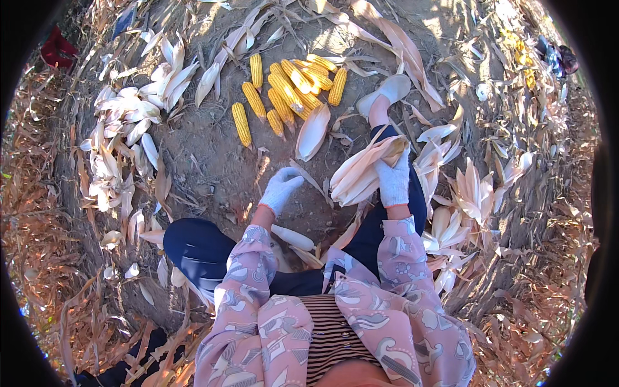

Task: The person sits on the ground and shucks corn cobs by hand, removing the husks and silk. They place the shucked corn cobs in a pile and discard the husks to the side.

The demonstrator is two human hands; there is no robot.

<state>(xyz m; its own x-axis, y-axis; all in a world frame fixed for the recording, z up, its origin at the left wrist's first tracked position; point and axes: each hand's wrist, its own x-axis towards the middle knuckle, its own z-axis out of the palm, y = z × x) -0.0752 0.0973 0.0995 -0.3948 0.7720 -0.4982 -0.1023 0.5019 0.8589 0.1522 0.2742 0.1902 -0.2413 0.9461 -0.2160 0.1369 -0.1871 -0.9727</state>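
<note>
My right hand, in a white knitted glove with an orange cuff edge, is closed around a bunch of dry, pale corn husks above my right leg. The palm side and any cob inside the bunch are hidden. My left hand, gloved the same way, hangs over the bare soil with its fingers curled together; nothing shows in them. Just beyond it lies a thin husk strip. Ahead of both hands, several peeled yellow corn cobs form a loose pile, with a single cupped husk at its near edge.
Dry husks are heaped on the left, and more husks lie on the right. My right foot in a pale shoe stretches beside the cobs. Between my legs lies a smooth white, elongated piece. Brown leaf litter covers the outer ground.
</note>
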